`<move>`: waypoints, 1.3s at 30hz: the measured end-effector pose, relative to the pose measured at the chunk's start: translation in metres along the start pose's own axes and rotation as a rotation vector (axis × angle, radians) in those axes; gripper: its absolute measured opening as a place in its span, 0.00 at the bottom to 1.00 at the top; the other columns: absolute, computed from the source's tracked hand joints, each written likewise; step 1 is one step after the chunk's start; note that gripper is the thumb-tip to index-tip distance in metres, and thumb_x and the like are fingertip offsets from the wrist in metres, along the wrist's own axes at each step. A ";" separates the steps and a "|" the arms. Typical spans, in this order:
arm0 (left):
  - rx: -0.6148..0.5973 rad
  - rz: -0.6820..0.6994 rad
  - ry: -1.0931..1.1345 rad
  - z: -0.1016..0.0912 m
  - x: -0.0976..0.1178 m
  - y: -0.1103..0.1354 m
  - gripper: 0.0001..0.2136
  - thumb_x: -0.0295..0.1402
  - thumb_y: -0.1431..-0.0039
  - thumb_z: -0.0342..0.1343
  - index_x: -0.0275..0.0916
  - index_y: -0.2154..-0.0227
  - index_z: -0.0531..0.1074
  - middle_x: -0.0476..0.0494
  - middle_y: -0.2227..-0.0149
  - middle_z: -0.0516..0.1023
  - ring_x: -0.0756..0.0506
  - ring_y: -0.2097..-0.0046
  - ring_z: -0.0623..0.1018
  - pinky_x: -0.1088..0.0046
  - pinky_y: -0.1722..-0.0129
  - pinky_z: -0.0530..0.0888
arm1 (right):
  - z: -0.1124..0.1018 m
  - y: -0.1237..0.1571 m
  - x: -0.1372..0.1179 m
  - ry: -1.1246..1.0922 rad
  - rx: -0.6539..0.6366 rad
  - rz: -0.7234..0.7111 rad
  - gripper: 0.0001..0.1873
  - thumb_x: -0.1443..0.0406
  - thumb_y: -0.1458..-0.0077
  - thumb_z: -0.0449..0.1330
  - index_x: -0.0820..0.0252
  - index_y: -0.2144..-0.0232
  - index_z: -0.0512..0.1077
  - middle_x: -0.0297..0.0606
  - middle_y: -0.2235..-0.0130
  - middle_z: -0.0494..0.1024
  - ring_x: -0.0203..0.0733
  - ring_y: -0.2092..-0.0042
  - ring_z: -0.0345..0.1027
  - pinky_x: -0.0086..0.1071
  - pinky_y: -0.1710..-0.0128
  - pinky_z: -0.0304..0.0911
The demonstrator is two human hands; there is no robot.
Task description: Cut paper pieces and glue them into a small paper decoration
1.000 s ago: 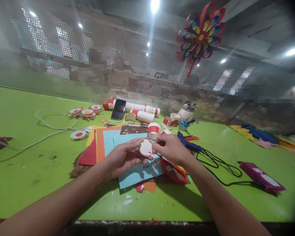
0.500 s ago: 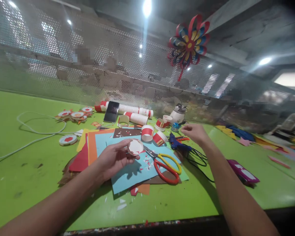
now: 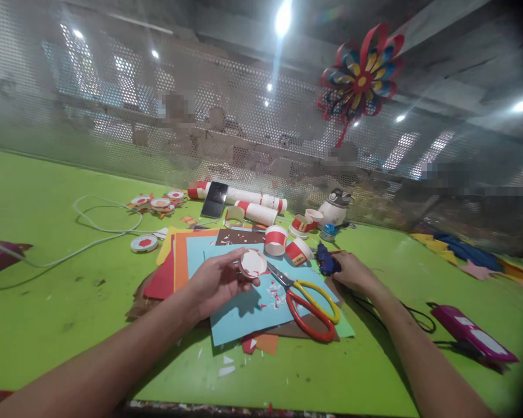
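Observation:
My left hand (image 3: 218, 284) is closed around a cut-down paper cup (image 3: 253, 264), with its round white face turned up toward me. My right hand (image 3: 353, 271) has its fingers wrapped about the blue hot glue gun (image 3: 326, 260), whose handle they partly hide. Between the hands, scissors (image 3: 311, 307) with one yellow and one red handle lie on light blue paper (image 3: 230, 325) among small scraps. Just beyond stand a red-and-white paper cup (image 3: 276, 241) and a tipped one (image 3: 299, 251).
Stacked paper cups (image 3: 257, 213) and a phone (image 3: 215, 200) lie at the back, near a penguin-like container (image 3: 336, 206). Decorated discs (image 3: 144, 243) and a white cord (image 3: 108, 233) are on the left. A purple device (image 3: 470, 331) lies at right on the green table (image 3: 91, 337).
My right hand has come down from above the table onto the glue gun. My left hand still holds the cut cup. The view has swung a little to the left.

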State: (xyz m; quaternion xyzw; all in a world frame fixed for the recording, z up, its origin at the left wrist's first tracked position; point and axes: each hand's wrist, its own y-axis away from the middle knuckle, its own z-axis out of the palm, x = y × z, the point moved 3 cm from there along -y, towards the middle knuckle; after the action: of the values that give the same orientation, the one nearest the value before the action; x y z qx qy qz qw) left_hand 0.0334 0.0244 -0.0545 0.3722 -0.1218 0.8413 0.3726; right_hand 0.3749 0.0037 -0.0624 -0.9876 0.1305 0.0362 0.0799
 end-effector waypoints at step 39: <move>0.019 0.070 0.049 0.002 0.000 -0.001 0.10 0.34 0.43 0.50 0.31 0.65 0.69 0.35 0.67 0.75 0.46 0.70 0.75 0.73 0.71 0.66 | -0.080 0.079 -0.148 -0.420 -0.107 -0.535 0.13 0.57 0.41 0.48 0.58 0.68 0.66 0.33 0.72 0.69 0.36 0.72 0.60 0.28 0.73 0.57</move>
State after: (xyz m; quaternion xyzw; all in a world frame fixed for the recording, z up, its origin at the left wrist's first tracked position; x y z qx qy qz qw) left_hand 0.0345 0.0240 -0.0531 0.3506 -0.1175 0.8639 0.3420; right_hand 0.2151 -0.0480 0.0186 -0.9606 -0.1545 0.2234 0.0596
